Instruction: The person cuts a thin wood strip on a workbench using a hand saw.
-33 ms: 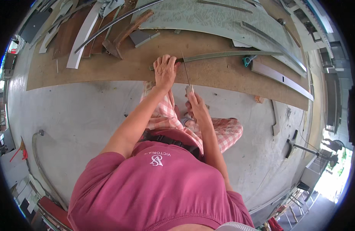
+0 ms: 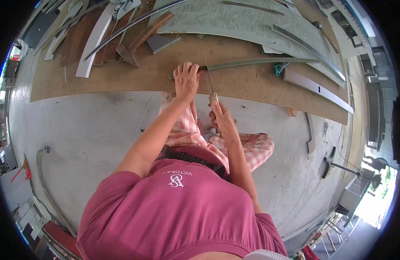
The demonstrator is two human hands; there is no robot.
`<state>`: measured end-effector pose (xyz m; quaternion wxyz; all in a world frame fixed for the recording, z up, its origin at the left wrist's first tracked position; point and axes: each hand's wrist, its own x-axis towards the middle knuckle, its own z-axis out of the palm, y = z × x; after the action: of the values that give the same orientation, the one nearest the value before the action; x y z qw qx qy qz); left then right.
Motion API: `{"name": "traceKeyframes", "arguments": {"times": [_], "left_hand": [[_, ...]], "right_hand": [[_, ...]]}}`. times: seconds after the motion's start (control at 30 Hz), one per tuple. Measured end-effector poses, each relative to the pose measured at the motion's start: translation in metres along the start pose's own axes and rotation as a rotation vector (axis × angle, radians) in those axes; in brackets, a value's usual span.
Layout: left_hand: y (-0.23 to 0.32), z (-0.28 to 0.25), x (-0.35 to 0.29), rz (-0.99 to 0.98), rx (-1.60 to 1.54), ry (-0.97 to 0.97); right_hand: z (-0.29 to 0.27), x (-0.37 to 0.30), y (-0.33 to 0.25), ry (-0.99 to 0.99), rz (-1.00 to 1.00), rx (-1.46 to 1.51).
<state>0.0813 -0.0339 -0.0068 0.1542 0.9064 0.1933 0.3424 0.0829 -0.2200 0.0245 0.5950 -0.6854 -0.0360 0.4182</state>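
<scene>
A long, narrow grey-green strip (image 2: pixel 260 61) lies across the brown board (image 2: pixel 122 86). My left hand (image 2: pixel 186 79) is closed over the strip near its left end and presses it against the board. Something small and red shows beside that thumb, too little of it to name. Just to the right, the thin blade of a handsaw (image 2: pixel 210 80) stands edge-on across the strip. My right hand (image 2: pixel 222 118) is wrapped around the saw's pale handle, close to the board's near edge. Parts of the right fingers are hidden.
A wooden-handled hammer (image 2: pixel 143 38) and a dark metal bar (image 2: pixel 130 29) lie at the far left, near a white strip (image 2: pixel 92 45). To the right are a teal-handled tool (image 2: pixel 278 68) and a silver bar (image 2: pixel 317 89). A patterned sheet (image 2: pixel 226 24) covers the back.
My right hand and the saw handle have shifted slightly forward, toward the strip. The left hand and the strip stay in place.
</scene>
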Motion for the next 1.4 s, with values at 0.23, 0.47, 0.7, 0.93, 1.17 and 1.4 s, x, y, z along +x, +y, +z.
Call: {"name": "traceKeyframes", "arguments": {"times": [0.23,0.47,0.7,0.93,1.17,1.4], "left_hand": [[-0.005,-0.004,-0.001,-0.029,0.04,-0.01],[0.001,-0.002,0.0,-0.015,0.031,-0.025],[0.002,-0.01,-0.007,-0.025,0.044,-0.034],[0.001,-0.006,-0.002,-0.021,0.058,-0.05],[0.003,-0.006,-0.001,-0.055,0.034,0.015],[0.004,-0.007,-0.003,-0.064,0.02,-0.025]], "right_hand": [[-0.007,-0.037,0.022,-0.038,0.015,-0.064],[0.003,0.001,0.0,0.003,-0.07,-0.018],[-0.008,-0.045,0.029,-0.037,0.03,-0.005],[-0.01,-0.043,0.02,-0.034,-0.002,-0.103],[-0.008,-0.03,0.006,0.003,0.049,-0.06],[-0.014,-0.018,0.027,-0.025,-0.009,-0.096]]}}
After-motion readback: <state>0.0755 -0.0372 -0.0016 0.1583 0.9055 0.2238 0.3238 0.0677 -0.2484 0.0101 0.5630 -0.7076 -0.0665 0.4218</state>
